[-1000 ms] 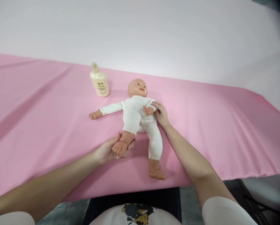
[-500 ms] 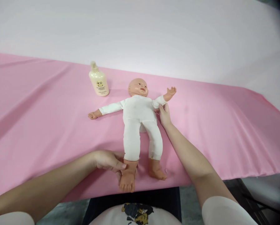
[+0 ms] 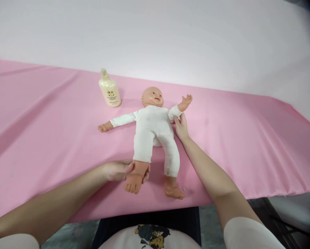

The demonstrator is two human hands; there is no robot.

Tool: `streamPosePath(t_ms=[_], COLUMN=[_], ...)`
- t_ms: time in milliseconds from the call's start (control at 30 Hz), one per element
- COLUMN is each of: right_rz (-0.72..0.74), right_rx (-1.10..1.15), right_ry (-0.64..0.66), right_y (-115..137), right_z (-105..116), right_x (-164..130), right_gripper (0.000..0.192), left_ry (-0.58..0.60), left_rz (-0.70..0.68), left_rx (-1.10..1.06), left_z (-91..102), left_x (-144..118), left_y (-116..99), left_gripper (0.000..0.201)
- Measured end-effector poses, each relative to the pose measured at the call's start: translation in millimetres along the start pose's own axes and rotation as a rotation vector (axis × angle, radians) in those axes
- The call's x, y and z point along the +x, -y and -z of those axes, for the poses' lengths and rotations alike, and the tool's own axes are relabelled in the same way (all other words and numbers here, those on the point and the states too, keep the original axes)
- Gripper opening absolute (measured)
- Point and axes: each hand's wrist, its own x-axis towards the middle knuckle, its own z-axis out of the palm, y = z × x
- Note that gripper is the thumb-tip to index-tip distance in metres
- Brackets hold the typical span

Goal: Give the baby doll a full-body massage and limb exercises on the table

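doll lies on its back on the pink cloth, head toward twelve o'clock, feet toward six, close to the near edge in front of the person. only the head camera looks on, so all of this comes from that single forward-and-down view.

left hand sits at about seven o'clock from the doll's belly, fingers curled around the bare ankle of one leg, thumb over the top. the foot hangs just clear of the cloth below the grip, likely because the ankle is the narrow, firm spot where a soft-bodied leg can be steered.

right hand lies at about three o'clock from the chest, fingers loosely closed on the white sleeve near the shoulder; that arm angles up toward one o'clock with its little hand raised. the hold looks more like a steadying pinch than a tight clench. the other doll arm stretches flat toward nine o'clock, untouched, and the other leg rests on the cloth.

lotion bottle stands upright at eleven o'clock from the doll's head, well apart from both hands.
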Motion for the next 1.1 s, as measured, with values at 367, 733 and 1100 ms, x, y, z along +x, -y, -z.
streamPosePath(t_ms=[367, 733, 1100], right_rz=[0.361, 0.225, -0.091], right_rx=[-0.318, -0.185, 0.160], right_ry=[0.251, 0.136, -0.120], right_y=[10, 7, -11], right_z=[1, -1, 3], right_x=[-3, -3, 8], right_gripper=[0.025, 0.026, 0.036], left_ry=[-0.238, -0.150, 0.139], left_rz=[-0.128, -0.051, 0.136], left_rx=[-0.179, -0.176, 0.026], left_z=[10.4, 6.5, -0.6], left_x=[6, 2, -2], left_y=[5, 8, 2], left_gripper=[0.055, 0.053, 0.059])
